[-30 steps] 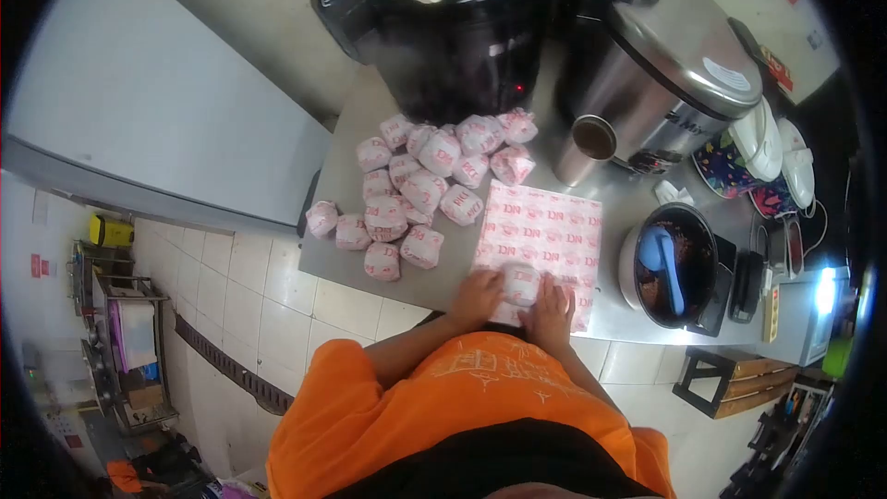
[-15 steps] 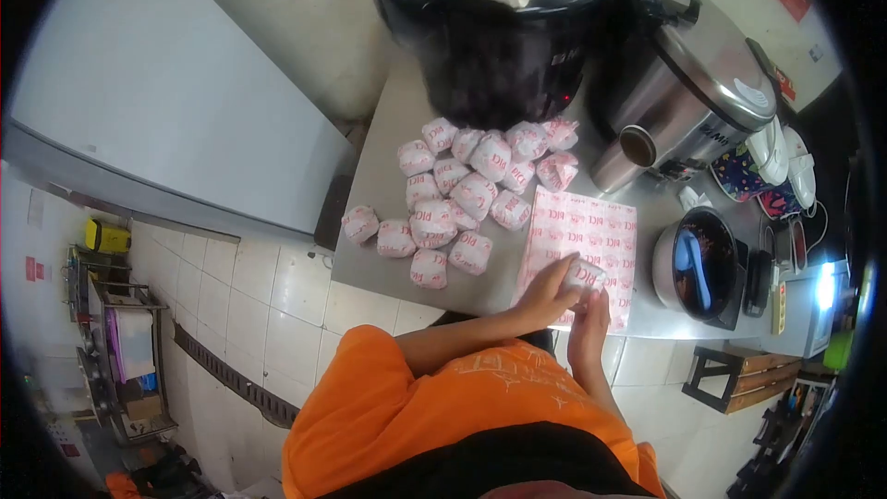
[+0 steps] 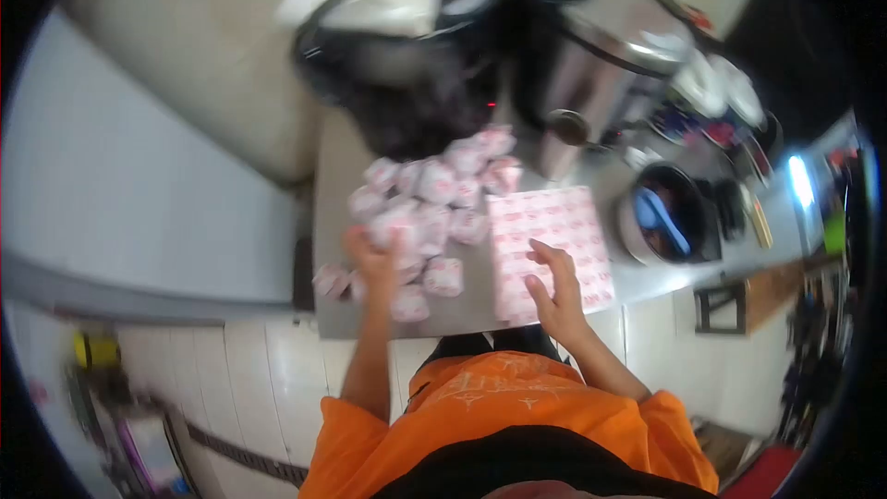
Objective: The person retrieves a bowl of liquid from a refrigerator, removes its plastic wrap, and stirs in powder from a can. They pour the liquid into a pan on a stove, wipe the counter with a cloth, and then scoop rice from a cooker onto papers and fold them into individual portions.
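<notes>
My left hand (image 3: pixel 373 259) is at the pile, its fingers closed round a paper-wrapped bundle (image 3: pixel 395 220); motion blur softens the grip. Around it lie several more bundles in the same white paper with pink-red print, such as one at the pile's front right (image 3: pixel 443 276) and one near its front edge (image 3: pixel 410 303). Over the stack of printed wrapping paper (image 3: pixel 587 245) is my right hand (image 3: pixel 554 291), thumb and fingers apart, holding nothing.
Behind the pile stands a black rice cooker (image 3: pixel 397 83) with a white cloth on its lid. A steel cooker (image 3: pixel 601 46) and metal cup (image 3: pixel 560 148) are to its right. Further right, a bowl (image 3: pixel 637 231) holds dark food and a blue spoon (image 3: pixel 662 219).
My left hand has moved leftward from the paper to the pile with the wrapped bundle. My right hand has let go of it and opened above the paper. The camera view has shifted.
</notes>
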{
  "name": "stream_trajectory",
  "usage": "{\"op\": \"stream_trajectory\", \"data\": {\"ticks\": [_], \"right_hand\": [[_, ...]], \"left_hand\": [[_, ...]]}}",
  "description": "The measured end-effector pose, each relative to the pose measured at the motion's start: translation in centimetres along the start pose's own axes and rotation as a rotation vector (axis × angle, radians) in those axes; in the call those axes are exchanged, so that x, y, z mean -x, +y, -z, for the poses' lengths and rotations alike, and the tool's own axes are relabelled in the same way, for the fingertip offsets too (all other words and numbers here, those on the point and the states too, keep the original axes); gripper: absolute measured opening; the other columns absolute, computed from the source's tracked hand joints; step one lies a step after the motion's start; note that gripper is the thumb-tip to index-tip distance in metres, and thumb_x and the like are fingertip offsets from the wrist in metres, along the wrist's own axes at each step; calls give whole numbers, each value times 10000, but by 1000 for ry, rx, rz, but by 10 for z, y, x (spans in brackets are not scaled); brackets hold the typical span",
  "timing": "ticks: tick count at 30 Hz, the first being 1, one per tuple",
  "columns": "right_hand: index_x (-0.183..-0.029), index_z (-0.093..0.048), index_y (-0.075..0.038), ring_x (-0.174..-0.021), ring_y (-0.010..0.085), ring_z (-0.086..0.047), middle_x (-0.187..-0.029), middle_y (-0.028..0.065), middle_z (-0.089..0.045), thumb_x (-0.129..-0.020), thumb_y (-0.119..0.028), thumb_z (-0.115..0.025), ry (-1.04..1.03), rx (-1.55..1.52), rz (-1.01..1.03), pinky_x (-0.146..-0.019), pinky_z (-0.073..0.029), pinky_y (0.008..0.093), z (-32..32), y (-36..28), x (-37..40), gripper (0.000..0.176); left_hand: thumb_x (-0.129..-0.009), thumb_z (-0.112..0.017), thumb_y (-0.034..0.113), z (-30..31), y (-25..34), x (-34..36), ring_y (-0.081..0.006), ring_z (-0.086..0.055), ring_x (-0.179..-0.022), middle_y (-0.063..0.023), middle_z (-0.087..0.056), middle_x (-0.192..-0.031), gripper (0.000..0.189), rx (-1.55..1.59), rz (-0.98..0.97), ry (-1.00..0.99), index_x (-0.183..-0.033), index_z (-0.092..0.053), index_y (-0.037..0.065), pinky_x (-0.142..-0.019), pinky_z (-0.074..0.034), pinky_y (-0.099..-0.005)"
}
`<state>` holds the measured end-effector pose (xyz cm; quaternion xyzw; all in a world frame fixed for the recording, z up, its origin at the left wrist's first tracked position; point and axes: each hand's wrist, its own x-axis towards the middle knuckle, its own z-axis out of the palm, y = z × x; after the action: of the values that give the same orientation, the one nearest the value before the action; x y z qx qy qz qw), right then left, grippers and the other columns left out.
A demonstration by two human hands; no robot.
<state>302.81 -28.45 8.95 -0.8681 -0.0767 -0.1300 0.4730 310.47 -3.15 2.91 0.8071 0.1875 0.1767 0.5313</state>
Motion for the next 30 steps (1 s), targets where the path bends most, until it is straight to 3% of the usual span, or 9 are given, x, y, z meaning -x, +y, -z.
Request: {"op": "stream_trajectory", "data": {"ticks": [2,3,9,13,15,19,21,26,30], "right_hand": [[-1179,-495,-52,-943,270,-481,-964,88,-590,-785,-90,-581,66,117,1,-868,-350,360,24,10,1,405],[-1074,-568,-59,-939,272,-486,-940,77,-601,-792,-96,-577,103,148,-40,-879,-343,361,37,17,2,284],[-709,-567,-75,-712,307,-558,-694,104,-583,-741,-106,-617,182,510,-37,-621,-405,414,153,102,-14,67],[-1017,-460,-91,-784,311,-600,-809,110,-620,-708,-191,-661,153,925,-292,-678,-437,440,211,196,-28,381],[-1056,-431,-93,-824,320,-599,-865,123,-615,-724,-190,-642,21,987,-396,-691,-452,434,211,245,-27,406],[-1260,-353,-164,-898,301,-592,-1021,129,-573,-796,-153,-521,-298,870,-366,-661,-510,410,226,275,-34,493],[-1295,-345,-190,-873,281,-596,-1020,122,-562,-790,-140,-517,-301,945,-165,-660,-511,399,244,267,-52,537],[-1301,-422,-182,-806,225,-602,-990,98,-559,-791,-151,-505,-340,1177,295,-646,-506,339,271,298,-83,518],[-1221,-512,-104,-737,213,-616,-834,60,-622,-809,-174,-510,-389,1377,-1,-637,-492,327,284,302,-94,417]], "left_hand": [[-753,-667,424,12,-98,-69,-266,-456,-948,-141,-471,-1015,572,-286,-353,191,-1067,-440,4,-845,-378,-368],[-764,-621,517,27,-95,-89,-273,-492,-981,-143,-487,-1075,681,-358,-88,123,-1138,-425,-17,-880,-381,-371],[-878,-368,536,42,-178,-136,-364,-545,-993,-163,-559,-1109,549,-750,153,-108,-1129,-494,65,-834,-418,-464],[-887,-318,538,37,-129,-111,-374,-507,-1061,-153,-516,-1190,579,-1092,294,-254,-1214,-462,82,-853,-410,-487],[-881,-299,558,28,-126,-103,-378,-468,-1109,-149,-484,-1233,619,-1222,268,26,-1261,-435,89,-878,-395,-497],[-906,-380,449,-25,-37,-60,-354,-433,-1152,-162,-458,-1268,562,-962,-248,101,-1270,-414,22,-957,-341,-463],[-913,-421,343,-78,-19,-27,-351,-410,-1174,-182,-440,-1285,503,-607,-630,-18,-1275,-399,-6,-999,-294,-437],[-774,-647,295,-250,130,149,-391,-339,-1234,-200,-363,-1343,661,-378,-734,-975,-1336,-360,100,-1031,-270,-438],[-774,-596,471,-311,135,194,-524,-300,-1197,-257,-231,-1388,669,-553,-785,-918,-1312,-387,132,-946,-357,-521]]}}
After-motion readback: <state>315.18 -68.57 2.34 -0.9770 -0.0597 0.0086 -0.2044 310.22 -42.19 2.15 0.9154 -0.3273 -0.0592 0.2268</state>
